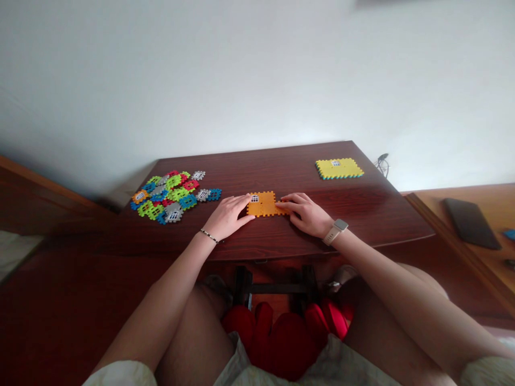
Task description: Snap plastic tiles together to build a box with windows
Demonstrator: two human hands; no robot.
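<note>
Panel (267, 205), one: orange, thin, roughly rectangular, made up of smaller squares, with fine seams showing across the face. Outer edges toothed, square notches plainly visible along the far and near sides. White window (255, 199), one, with a grid of bars, set in the panel's far left corner, partly covered. Panel lies flat on the dark brown table (261, 236), towards the near edge, its long sides running roughly parallel with that edge. Loose-looking tile (281, 211), one: matching orange, toothed, lying flat against the panel's right side at the near corner; partly hidden, whether fully interlocked cannot be told.
</note>
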